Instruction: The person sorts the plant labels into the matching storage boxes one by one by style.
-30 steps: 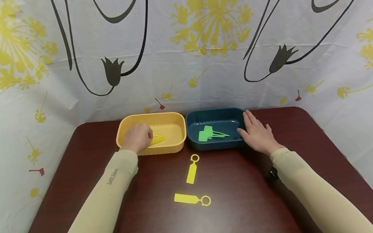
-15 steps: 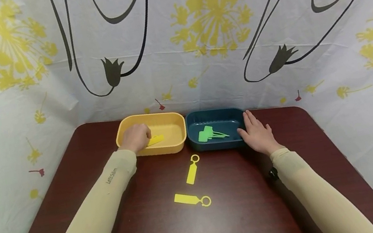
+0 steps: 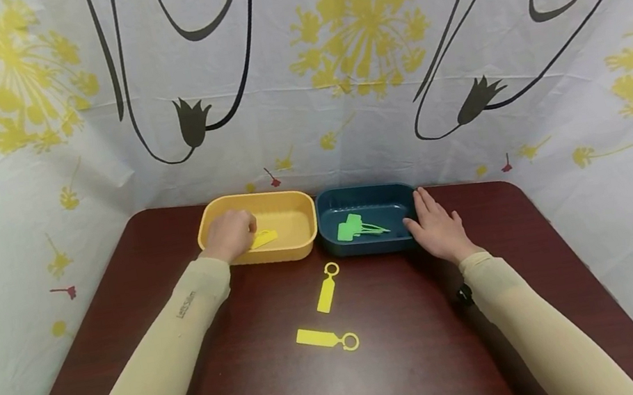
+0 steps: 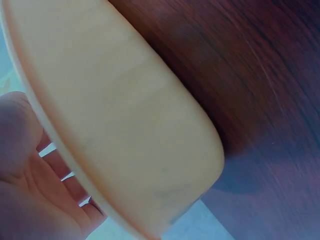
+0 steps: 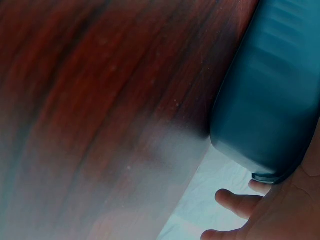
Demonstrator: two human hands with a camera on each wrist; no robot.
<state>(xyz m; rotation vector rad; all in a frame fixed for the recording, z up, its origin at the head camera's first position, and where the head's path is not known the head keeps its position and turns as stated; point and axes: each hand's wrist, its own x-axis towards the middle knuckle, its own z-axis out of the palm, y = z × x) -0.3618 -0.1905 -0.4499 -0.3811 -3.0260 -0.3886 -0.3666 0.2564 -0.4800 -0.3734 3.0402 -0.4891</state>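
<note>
In the head view, my left hand (image 3: 230, 234) reaches over the near left rim of a yellow plastic tray (image 3: 292, 219), its fingers bent down inside. A yellow ring-ended plastic tag (image 3: 263, 238) lies against or close to these fingers. The tray wall hides my fingertips in the left wrist view, so a grip on the tag cannot be made out. My right hand (image 3: 439, 227) rests with straight fingers along the right end of a dark blue tray (image 3: 395, 194). Green plant labels (image 3: 353, 226) with thin stems lie in that tray.
Two more yellow tags lie on the dark red-brown table (image 3: 409, 364): an upper tag (image 3: 326, 293) and a lower tag (image 3: 319, 337). Both trays stand side by side near the back edge, before a flower-printed cloth (image 3: 272, 92).
My left hand has shifted slightly left and down inside the yellow tray, showing more of the tag. My right hand, the blue tray and the tags on the table stay where they were.
</note>
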